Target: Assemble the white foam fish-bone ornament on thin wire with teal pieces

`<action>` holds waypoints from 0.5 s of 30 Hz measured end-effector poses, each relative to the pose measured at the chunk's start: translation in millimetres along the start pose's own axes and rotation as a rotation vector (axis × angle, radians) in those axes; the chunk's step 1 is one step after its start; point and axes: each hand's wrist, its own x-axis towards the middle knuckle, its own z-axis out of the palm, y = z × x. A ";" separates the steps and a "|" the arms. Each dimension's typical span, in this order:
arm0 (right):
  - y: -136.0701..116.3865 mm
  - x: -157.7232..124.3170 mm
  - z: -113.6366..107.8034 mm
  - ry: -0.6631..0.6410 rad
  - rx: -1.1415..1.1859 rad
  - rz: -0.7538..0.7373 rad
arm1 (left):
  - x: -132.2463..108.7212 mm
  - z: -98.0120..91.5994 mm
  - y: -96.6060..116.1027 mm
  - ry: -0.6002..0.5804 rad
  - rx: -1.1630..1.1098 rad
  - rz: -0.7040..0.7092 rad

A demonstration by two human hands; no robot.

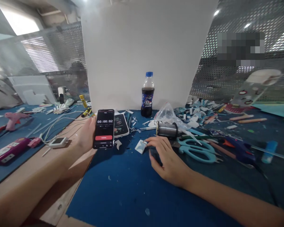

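Head view: nearest lies a blue mat, with bare wood along its left side. Over the mat, from the right, the right hand hangs palm down, its fingers loosely curved and the thumb apart from them. Its fingertips are at the right edge of a small pale scrap; whether they touch it I cannot tell. To the left, the left hand has its fingers closed around a phone, held upright, screen facing the camera and reading 00:00:02 above a red button.

Just right of the right hand lie light-blue scissors, and farther right a dark blue glue gun. At far left on the near side is a purple power strip, with a white device to its right.

Just beyond the right hand is a spool of grey wire. Behind the phone, to its right, lies a tablet. Farther still, a Pepsi bottle stands upright before a white panel, with a clear plastic bag and heaped scraps to its right.
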 end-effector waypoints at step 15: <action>1.0 -4.4 1.7 0.053 0.047 0.002 | 82.1 -50.9 33.9 0.304 0.519 -0.200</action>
